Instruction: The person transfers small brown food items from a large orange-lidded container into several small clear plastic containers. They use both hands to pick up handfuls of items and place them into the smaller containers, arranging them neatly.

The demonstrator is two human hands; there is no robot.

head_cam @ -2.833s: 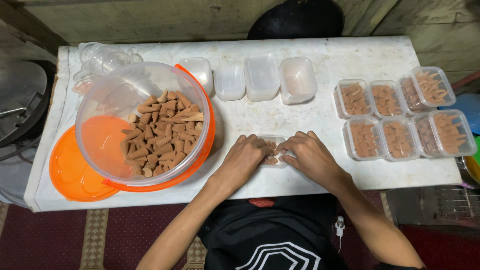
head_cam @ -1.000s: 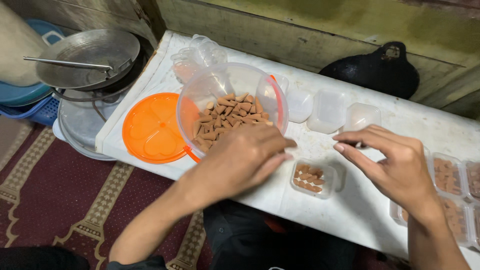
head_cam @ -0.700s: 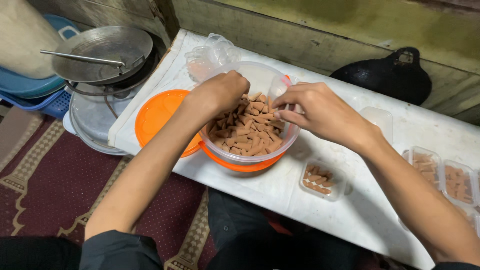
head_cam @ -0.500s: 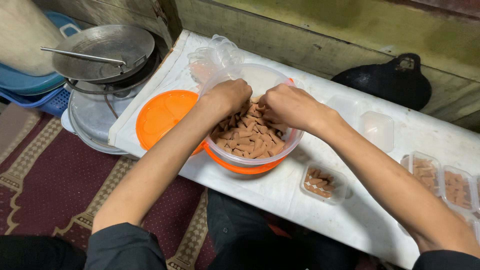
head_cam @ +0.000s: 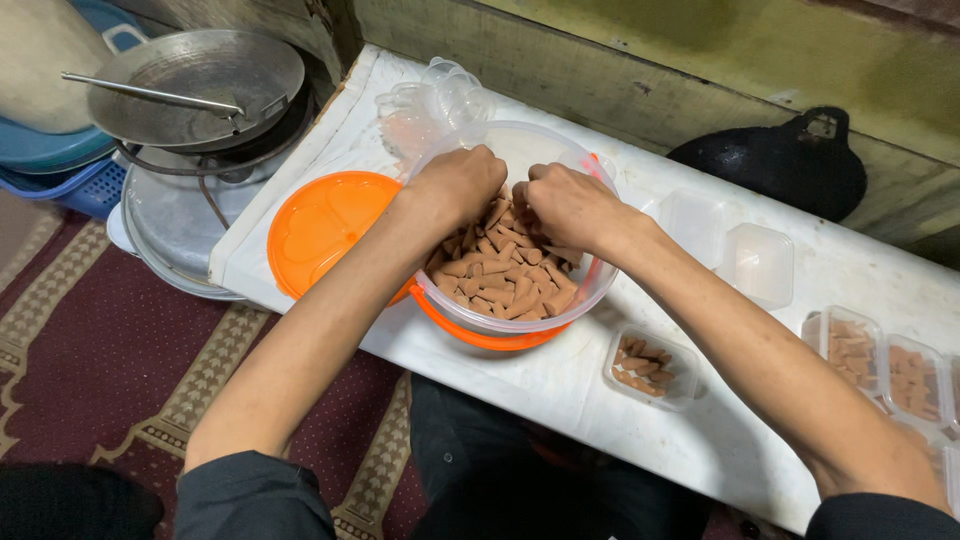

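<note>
Both of my hands reach into a large clear plastic tub with an orange base, full of small brown cone-shaped pieces. My left hand is curled over the pieces at the tub's left side. Close beside it, my right hand has its fingers bent down into the pile. Whether either hand grips pieces is hidden by the fingers. A small clear box, partly filled with the same pieces, sits on the white table in front of the tub's right side.
An orange lid lies left of the tub. Empty clear boxes and filled ones stand to the right. A stack of clear lids is behind the tub. Metal pans sit off the table's left; a black pan behind.
My hands left the small box at the table's front and moved into the large tub. They have sunk deeper among the brown pieces since half a second ago.
</note>
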